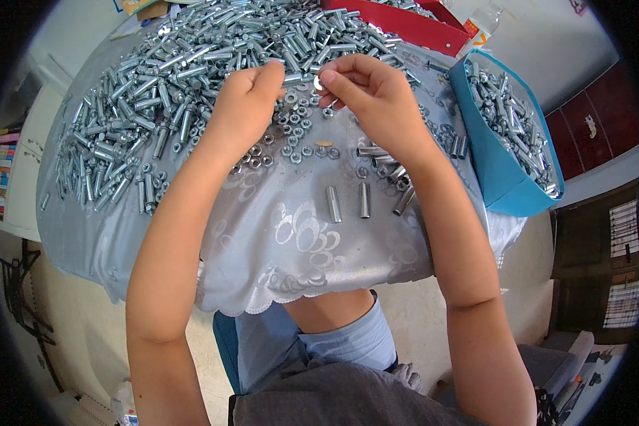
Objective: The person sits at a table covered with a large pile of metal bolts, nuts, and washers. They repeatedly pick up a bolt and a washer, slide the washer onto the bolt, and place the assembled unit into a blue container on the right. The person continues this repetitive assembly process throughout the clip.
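My right hand (376, 92) is raised over the near edge of the metal pile, pinching a flat washer (318, 84) between thumb and fingertips. To its left, my left hand (247, 99) is closed, thumb pressed against curled fingers; whatever it grips is hidden behind them. Loose hex nuts (296, 132) lie scattered on the cloth below and between both hands. Two metal sleeves (334, 204) rest side by side nearer to me. More sleeves (403, 200) lie beside my right wrist, partly covered by it.
A big heap of sleeve anchor bolts (149, 106) covers the table's far and left part. On the right stands a blue bin (508, 160) filled with similar parts. A red box (412, 28) and a plastic bottle (481, 27) are at the back. A silvery cloth (284, 248) covers the table.
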Tool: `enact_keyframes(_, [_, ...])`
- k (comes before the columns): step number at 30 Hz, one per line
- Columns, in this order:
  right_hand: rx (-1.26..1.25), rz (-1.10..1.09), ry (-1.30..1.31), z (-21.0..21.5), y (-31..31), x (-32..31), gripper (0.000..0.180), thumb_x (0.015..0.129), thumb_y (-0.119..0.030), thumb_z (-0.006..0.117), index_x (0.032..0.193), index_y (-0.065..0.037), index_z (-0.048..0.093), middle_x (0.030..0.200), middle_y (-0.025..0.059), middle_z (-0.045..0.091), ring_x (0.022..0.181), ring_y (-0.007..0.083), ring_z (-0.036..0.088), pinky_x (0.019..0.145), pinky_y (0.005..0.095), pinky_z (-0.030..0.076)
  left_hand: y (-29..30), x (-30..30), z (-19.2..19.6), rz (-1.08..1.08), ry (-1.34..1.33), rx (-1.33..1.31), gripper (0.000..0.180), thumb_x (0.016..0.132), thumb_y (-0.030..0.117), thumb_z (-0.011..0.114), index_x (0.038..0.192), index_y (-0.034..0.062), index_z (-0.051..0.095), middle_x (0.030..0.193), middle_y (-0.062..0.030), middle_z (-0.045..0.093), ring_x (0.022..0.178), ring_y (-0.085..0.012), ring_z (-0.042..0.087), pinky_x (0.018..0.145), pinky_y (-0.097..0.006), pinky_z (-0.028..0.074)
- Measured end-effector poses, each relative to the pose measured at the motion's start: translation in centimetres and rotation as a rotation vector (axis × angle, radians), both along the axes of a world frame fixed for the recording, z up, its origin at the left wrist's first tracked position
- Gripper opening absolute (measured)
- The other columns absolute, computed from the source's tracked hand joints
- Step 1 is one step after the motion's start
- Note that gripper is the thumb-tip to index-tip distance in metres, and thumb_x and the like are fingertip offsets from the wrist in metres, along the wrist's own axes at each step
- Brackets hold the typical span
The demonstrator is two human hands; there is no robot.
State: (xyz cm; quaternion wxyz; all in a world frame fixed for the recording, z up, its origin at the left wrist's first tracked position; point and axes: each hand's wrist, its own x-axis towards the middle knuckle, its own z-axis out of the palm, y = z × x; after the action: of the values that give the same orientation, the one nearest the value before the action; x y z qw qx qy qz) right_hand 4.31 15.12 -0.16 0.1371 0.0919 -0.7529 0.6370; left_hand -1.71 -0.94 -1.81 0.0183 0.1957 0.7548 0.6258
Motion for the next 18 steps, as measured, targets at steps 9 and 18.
enact_keyframes(9, [-0.216,0.038,-0.076,0.7,0.1,0.3,0.02,0.083,-0.016,0.061,0.09,0.003,0.06,0.077,0.0045,0.062,0.069,0.0094,0.058,0.063,0.0209,0.045,0.1,0.7,1.1,-0.14,-0.207,0.161,0.039,0.088,0.038,0.048,0.059,0.0131,0.039,0.052,0.0057,0.031,0.046,-0.0062,0.028,0.046,-0.024,0.028])
enact_keyframes(18, [-0.008,-0.078,0.041,-0.3,-0.7,0.0,0.019,0.083,-0.016,0.06,0.083,0.003,0.063,0.07,0.0048,0.061,0.063,0.0081,0.055,0.058,0.022,0.044,0.0,0.4,0.4,-0.039,-0.002,0.035,0.043,0.088,0.037,0.046,0.065,0.0019,0.05,0.057,0.001,0.045,0.053,-0.0074,0.039,0.05,-0.025,0.034])
